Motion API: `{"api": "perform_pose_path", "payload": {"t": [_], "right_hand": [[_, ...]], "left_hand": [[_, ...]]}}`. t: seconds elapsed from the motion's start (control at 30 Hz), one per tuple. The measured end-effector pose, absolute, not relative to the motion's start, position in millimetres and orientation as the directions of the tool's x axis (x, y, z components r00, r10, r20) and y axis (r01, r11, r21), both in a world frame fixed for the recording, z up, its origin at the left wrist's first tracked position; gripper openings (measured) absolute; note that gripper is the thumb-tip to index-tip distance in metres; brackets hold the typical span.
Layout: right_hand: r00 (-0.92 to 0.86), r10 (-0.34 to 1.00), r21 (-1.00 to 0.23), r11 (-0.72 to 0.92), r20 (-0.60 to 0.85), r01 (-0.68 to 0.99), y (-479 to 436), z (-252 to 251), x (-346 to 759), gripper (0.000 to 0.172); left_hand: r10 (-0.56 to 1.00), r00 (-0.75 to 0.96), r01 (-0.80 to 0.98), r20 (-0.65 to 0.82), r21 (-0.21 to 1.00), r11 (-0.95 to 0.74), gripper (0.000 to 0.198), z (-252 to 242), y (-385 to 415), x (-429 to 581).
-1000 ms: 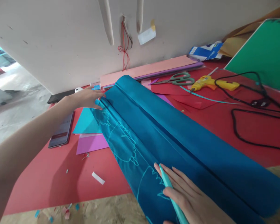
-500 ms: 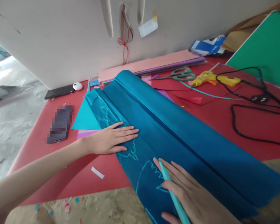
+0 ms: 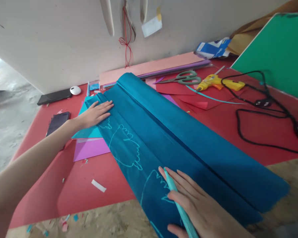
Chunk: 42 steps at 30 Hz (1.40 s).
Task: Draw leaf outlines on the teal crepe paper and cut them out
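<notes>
A long sheet of dark blue material (image 3: pixel 188 135), folded lengthwise, runs from the table's back left to its front right. Light turquoise outlines with wavy edges are drawn along its left strip. My left hand (image 3: pixel 96 114) lies flat near the sheet's far end, fingers stretched out, holding nothing. My right hand (image 3: pixel 193 201) rests on the near part beside one outline and has a turquoise pen (image 3: pixel 180 205) between thumb and fingers, its tip pointing away from me. Turquoise paper (image 3: pixel 85 132) and purple paper (image 3: pixel 90 150) stick out under the sheet's left edge.
On the red table (image 3: pixel 89 201) are two dark phones (image 3: pixel 56 97), a white mouse-like object (image 3: pixel 75 90), scissors (image 3: pixel 186 78), a yellow glue gun (image 3: pixel 220 82) with looped black cable (image 3: pixel 238 122), and paper scraps. A green board (image 3: pixel 275 56) stands at the right.
My left hand has moved away from me along the sheet to its far end, uncovering a drawn outline. My right hand keeps the pen in nearly the same place. The view has shifted slightly.
</notes>
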State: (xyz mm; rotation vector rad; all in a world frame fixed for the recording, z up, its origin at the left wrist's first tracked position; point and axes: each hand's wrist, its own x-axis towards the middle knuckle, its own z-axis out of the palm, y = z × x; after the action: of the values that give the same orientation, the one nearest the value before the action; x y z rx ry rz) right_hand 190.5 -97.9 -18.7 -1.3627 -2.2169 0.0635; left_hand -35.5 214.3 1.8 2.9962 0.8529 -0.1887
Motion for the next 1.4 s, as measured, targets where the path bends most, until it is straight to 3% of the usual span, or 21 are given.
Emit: {"api": "perform_pose_path", "payload": {"t": [0.13, 0.3, 0.37, 0.5, 0.63, 0.77, 0.87, 0.97, 1.07, 1.2, 1.4], "right_hand": [[-0.374, 0.845, -0.299, 0.496, 0.383, 0.815, -98.3, -16.4, 191.8, 0.015], [-0.275, 0.818, -0.272, 0.453, 0.506, 0.849, -72.2, -7.2, 209.8, 0.010], [-0.211, 0.802, -0.168, 0.359, 0.559, 0.918, -52.5, -4.8, 221.7, 0.011], [-0.153, 0.836, 0.001, 0.179, 0.527, 0.984, -17.9, -8.4, 242.2, 0.017], [-0.055, 0.884, -0.032, 0.079, 0.464, 0.996, -5.8, -6.4, 252.8, 0.025], [0.136, 0.956, -0.221, -0.078, 0.259, 0.972, -1.8, 9.2, 264.3, 0.025], [0.210, 0.966, -0.350, -0.146, 0.152, 0.925, 7.2, 20.9, 281.4, 0.027], [0.230, 0.961, -0.384, -0.158, 0.151, 0.910, 21.8, 31.3, 308.7, 0.028], [0.292, 0.941, -0.362, -0.215, 0.173, 0.907, 35.5, 41.1, 339.2, 0.025], [0.400, 0.858, -0.223, -0.342, 0.321, 0.913, 39.2, 41.9, 355.8, 0.028], [0.181, 0.930, -0.098, -0.158, 0.319, 0.983, 28.5, 3.5, 330.3, 0.025]], "left_hand": [[0.637, 0.769, 0.633, -0.051, -0.075, -0.770, 0.038, 3.7, 239.9, -32.8], [0.709, 0.705, 0.705, 0.016, -0.124, -0.698, 0.035, 1.4, 252.8, -27.3], [0.719, 0.694, 0.716, 0.037, -0.135, -0.685, 0.035, 1.5, 254.1, -26.5], [0.704, 0.703, 0.710, 0.101, -0.137, -0.690, 0.041, 6.6, 245.9, -22.9], [0.561, 0.815, 0.576, 0.143, -0.101, -0.811, 0.042, 12.3, 197.6, -7.6], [0.237, 0.968, 0.242, 0.085, -0.053, -0.969, 0.040, 12.9, 109.4, 11.7], [-0.017, 0.992, -0.016, 0.125, -0.009, -1.000, 0.037, 11.7, 56.3, 17.8], [-0.022, 0.995, -0.023, 0.097, 0.018, -1.000, 0.039, 9.4, 35.7, 16.9], [0.023, 0.999, 0.022, 0.037, 0.029, -0.999, 0.044, 6.3, 36.9, 15.0], [0.002, 1.000, 0.002, -0.005, -0.001, -1.000, 0.045, 6.7, 41.1, 14.1], [-0.093, 0.968, -0.105, 0.232, 0.038, -0.994, 0.037, 14.3, 27.1, 6.2]]}}
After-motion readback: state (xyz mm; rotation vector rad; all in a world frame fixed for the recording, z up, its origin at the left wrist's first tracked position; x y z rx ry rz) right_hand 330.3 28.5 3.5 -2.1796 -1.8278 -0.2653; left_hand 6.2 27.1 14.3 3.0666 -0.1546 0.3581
